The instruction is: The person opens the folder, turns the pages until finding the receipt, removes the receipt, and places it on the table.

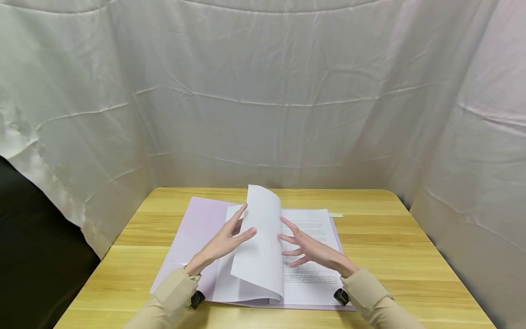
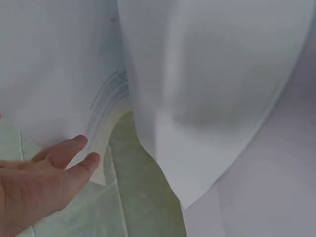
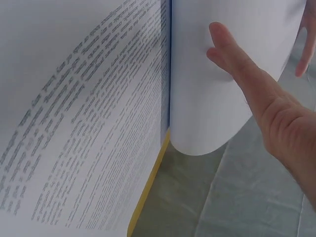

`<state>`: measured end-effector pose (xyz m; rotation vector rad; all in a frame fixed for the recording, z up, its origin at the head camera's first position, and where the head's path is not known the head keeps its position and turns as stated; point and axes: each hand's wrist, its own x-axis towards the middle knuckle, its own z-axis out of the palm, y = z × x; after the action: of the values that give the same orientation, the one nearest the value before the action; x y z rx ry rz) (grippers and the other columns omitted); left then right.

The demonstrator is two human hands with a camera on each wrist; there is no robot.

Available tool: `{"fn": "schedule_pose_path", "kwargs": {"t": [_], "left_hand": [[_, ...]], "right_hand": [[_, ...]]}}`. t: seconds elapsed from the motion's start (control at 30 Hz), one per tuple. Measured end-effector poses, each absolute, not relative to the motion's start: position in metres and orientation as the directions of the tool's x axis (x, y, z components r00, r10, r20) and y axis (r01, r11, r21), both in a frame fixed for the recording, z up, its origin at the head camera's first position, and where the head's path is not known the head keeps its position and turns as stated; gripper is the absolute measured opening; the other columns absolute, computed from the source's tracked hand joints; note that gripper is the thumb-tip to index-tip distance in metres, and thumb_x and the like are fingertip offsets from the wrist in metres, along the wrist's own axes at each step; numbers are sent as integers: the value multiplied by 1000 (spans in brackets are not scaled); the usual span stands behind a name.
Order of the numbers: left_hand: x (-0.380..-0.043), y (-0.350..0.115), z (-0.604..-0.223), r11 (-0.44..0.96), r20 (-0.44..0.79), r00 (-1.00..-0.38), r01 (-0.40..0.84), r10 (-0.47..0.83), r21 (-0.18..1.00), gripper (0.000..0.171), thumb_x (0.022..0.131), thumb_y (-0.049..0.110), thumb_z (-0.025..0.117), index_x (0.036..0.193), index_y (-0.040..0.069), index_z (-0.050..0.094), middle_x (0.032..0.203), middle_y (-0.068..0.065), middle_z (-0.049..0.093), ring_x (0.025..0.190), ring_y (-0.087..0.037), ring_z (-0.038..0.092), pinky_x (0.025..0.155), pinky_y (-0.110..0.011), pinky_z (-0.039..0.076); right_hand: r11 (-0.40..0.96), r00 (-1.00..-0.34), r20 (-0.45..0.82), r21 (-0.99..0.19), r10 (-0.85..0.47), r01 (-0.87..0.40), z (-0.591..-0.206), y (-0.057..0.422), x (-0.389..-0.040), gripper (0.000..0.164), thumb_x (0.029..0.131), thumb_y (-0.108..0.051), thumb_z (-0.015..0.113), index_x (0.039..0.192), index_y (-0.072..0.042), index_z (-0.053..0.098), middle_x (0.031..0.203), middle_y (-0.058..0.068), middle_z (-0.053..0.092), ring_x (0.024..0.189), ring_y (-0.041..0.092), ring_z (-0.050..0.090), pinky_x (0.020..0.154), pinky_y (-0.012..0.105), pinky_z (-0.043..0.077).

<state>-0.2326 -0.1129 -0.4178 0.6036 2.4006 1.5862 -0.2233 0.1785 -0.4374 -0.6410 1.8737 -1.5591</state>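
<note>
A lilac folder (image 1: 205,219) lies spread on the table with printed pages in it. One white sheet (image 1: 263,242) stands raised and curled along the middle, its blank side toward the right. My left hand (image 1: 223,240) is at the sheet's left side, thumb and fingers apart, the thumb overlapping the sheet in the head view. Opposite it, my right hand (image 1: 312,249) hovers over the printed right page (image 1: 312,274) with fingers spread, fingertips close to the curled sheet. In the right wrist view, the right hand (image 3: 266,94) overlaps the raised sheet (image 3: 202,108).
A pale yellow-green tab (image 1: 336,215) sticks out at the folder's upper right. The wooden table (image 1: 390,246) is enclosed by light grey fabric (image 1: 267,128) at the back and sides. A black surface (image 1: 37,246) is at the far left.
</note>
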Motion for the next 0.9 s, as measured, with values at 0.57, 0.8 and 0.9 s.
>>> {"fn": "schedule_pose_path", "kwargs": {"t": [0.57, 0.8, 0.9], "left_hand": [[-267, -120, -422, 315, 73, -984, 121, 160, 941, 83, 83, 1, 76, 155, 5, 34, 148, -31, 47, 130, -50, 54, 98, -51, 57], [-277, -129, -430, 354, -7, -983, 60, 185, 933, 88, 82, -1, 76, 157, 6, 31, 160, -26, 32, 142, -50, 41, 107, -57, 49], [-281, -133, -435, 371, -22, -978, 57, 205, 927, 83, 83, -2, 75, 155, 5, 34, 162, -25, 26, 140, -51, 41, 106, -58, 49]], "right_hand": [[218, -711, -124, -975, -692, -42, -443, 168, -234, 64, 108, -56, 15, 163, -29, 1, 166, 22, 24, 135, 45, 53, 105, 57, 51], [224, -751, -97, -972, -653, -69, -448, 177, -244, 64, 109, -52, 15, 164, -19, 6, 162, 24, 32, 131, 48, 56, 102, 54, 54], [211, -761, -88, -975, -643, -66, -450, 183, -249, 64, 110, -50, 15, 163, -16, 8, 160, 26, 34, 131, 49, 55, 103, 57, 52]]}}
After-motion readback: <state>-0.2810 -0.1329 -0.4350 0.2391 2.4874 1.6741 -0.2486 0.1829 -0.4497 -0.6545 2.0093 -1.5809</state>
